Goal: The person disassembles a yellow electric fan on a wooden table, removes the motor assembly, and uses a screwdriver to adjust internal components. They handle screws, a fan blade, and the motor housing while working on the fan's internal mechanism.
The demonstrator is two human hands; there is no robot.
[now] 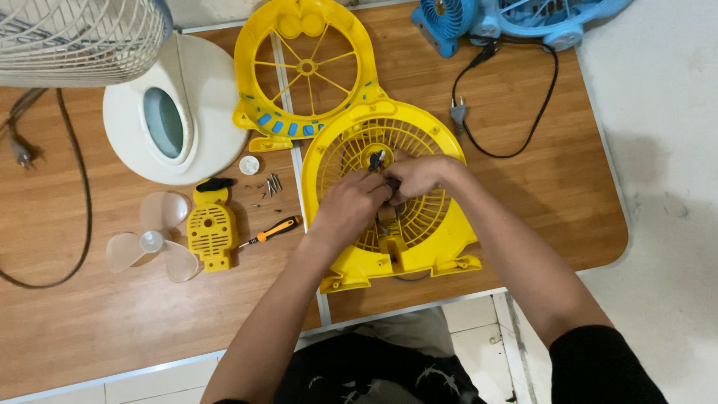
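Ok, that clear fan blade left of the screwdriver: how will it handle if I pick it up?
The fan blade looks like thin translucent plastic, so probably light. Its three broad lobes may flex slightly and could crack if squeezed. Lying flat on the table, it seems unlikely to roll.

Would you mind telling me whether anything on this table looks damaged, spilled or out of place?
Nothing looks broken or spilled. The yellow plastic fan under both hands is in pieces: its front grille frame, clear blade, small yellow cover and loose screws lie scattered beside an orange-handled screwdriver.

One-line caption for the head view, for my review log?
Both hands, left hand and right hand, meet at the hub of a yellow fan housing on a wooden table.
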